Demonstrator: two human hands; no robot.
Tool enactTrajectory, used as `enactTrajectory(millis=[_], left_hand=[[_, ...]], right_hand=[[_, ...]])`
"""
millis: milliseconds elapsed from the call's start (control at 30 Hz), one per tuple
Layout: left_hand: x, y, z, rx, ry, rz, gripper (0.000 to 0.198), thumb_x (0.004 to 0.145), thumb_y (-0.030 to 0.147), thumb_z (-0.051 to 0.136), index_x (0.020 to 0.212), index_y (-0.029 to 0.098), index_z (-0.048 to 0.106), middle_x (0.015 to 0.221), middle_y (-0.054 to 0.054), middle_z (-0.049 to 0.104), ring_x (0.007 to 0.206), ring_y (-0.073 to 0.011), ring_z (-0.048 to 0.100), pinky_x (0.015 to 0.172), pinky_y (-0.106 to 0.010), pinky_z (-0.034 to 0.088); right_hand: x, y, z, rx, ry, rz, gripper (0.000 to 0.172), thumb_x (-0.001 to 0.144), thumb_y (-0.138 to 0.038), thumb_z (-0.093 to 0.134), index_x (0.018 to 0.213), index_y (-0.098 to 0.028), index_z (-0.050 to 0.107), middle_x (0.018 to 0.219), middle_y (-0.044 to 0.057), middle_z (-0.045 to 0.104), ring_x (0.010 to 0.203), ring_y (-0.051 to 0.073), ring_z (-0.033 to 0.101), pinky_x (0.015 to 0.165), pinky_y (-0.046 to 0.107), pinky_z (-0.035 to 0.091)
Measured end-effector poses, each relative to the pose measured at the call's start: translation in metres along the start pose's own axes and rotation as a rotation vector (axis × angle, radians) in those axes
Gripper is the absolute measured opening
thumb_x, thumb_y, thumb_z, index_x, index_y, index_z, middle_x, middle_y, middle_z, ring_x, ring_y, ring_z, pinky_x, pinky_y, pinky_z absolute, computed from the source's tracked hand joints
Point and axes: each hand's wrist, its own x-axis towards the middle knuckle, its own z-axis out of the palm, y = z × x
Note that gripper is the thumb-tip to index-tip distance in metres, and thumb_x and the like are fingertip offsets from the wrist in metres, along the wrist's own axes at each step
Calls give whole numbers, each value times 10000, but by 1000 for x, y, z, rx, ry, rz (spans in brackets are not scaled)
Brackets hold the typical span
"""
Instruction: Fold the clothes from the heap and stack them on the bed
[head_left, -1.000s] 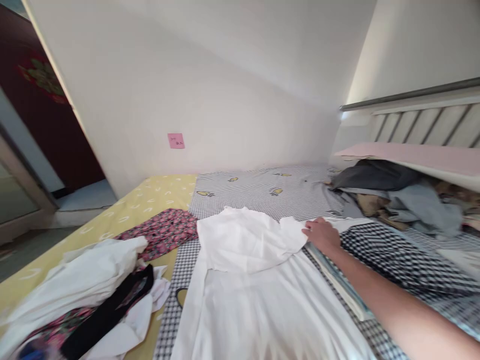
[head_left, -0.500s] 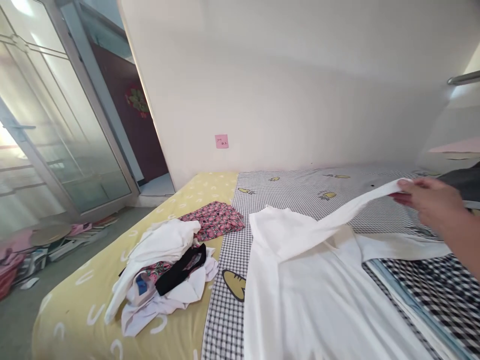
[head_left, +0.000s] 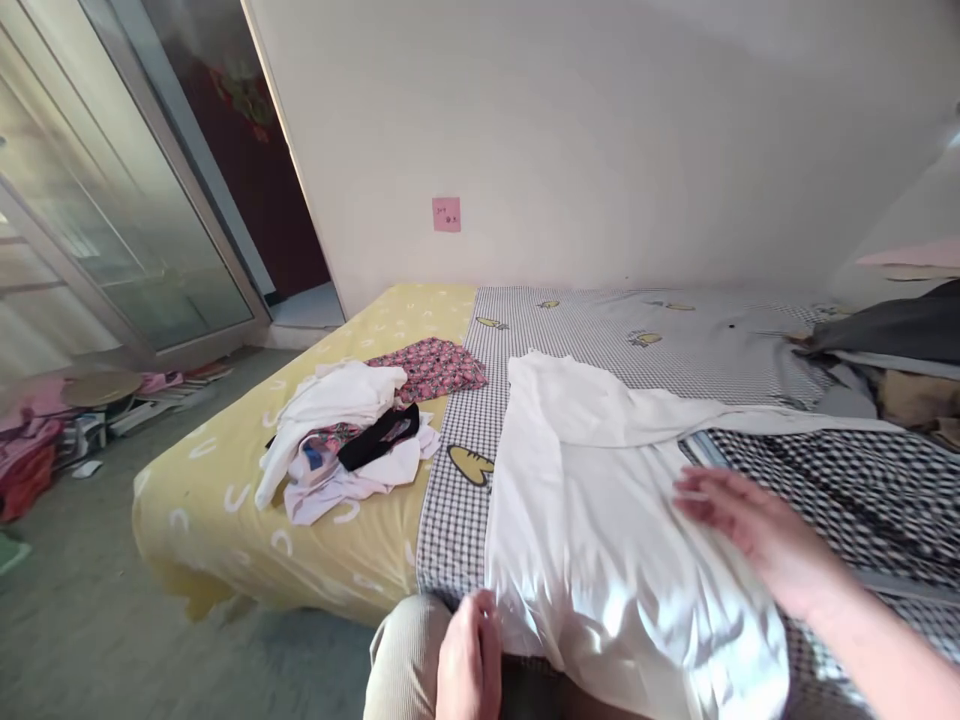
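Observation:
A white long-sleeved shirt [head_left: 615, 500] lies spread on the bed, its collar toward the wall and its lower edge near me. One sleeve [head_left: 795, 418] stretches out to the right. Over the shirt's right side hovers my right hand [head_left: 739, 525], open, fingers extended and empty. At the bottom, beside my knee [head_left: 409, 650], my left hand [head_left: 469, 660] is close to the shirt's lower left corner. Its fingers are bent together; whether any cloth is between them is hidden.
A mixed clothes pile [head_left: 345, 430] lies on the yellow part of the bed [head_left: 225, 530], beside a pink floral garment [head_left: 435, 368]. Black-and-white checked cloth [head_left: 832, 480] lies right of the shirt. Dark clothes [head_left: 900, 325] are stacked at the far right.
My right hand has let go of the white sleeve, which now lies flat to the right, and has moved down and left. My left hand has come into view at the bottom.

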Motion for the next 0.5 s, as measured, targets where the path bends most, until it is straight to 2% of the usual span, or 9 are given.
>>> enactTrajectory(millis=[67, 100, 167, 233, 300, 400, 500], left_hand=[[7, -3, -2, -59, 99, -101, 383, 984, 553, 463, 1142, 237, 611, 1026, -96, 733, 924, -257, 699, 887, -417, 551], [11, -5, -1, -103, 125, -127, 404, 957, 573, 496, 1150, 228, 582, 1019, -98, 728, 911, -255, 694, 887, -420, 543], [17, -10, 1, -199, 107, -163, 504, 873, 653, 578, 1119, 215, 540, 935, -89, 716, 851, -257, 684, 858, -424, 538], [20, -14, 4, -271, 63, -193, 573, 803, 730, 616, 1048, 221, 523, 870, -78, 696, 825, -254, 673, 843, -415, 536], [23, -16, 6, -293, 26, -195, 578, 789, 764, 609, 989, 227, 533, 886, -85, 681, 866, -247, 665, 861, -394, 530], [27, -16, 10, -297, -10, -179, 599, 734, 765, 676, 963, 221, 571, 955, -86, 654, 931, -241, 641, 902, -374, 519], [32, -12, 13, -300, -41, -190, 594, 621, 723, 795, 872, 226, 587, 922, -63, 634, 947, -252, 620, 901, -379, 521]], right_hand=[[-52, 50, 20, 37, -159, 103, 359, 672, -512, 830, 938, -281, 762, 990, 120, 768, 915, 346, 738, 881, 512, 621], [-77, 73, 30, 68, -181, 152, 398, 667, -556, 833, 937, -273, 766, 979, 113, 769, 914, 345, 738, 885, 518, 617], [-117, 112, 51, 135, -231, 251, 442, 694, -584, 827, 974, -247, 763, 1023, 109, 770, 956, 333, 737, 900, 496, 606], [-143, 138, 70, 180, -242, 318, 473, 725, -586, 821, 1044, -245, 748, 1090, 101, 758, 1008, 318, 734, 906, 460, 594], [-155, 153, 84, 177, -212, 340, 525, 690, -578, 848, 1088, -260, 719, 1126, 85, 736, 994, 302, 736, 865, 431, 591], [-156, 158, 96, 132, -154, 317, 666, 608, -575, 878, 1165, -283, 657, 1091, 55, 702, 900, 271, 732, 760, 392, 579], [-153, 153, 99, 147, -197, 339, 753, 665, -555, 851, 1315, -301, 569, 1053, 39, 690, 852, 238, 719, 719, 356, 552]])
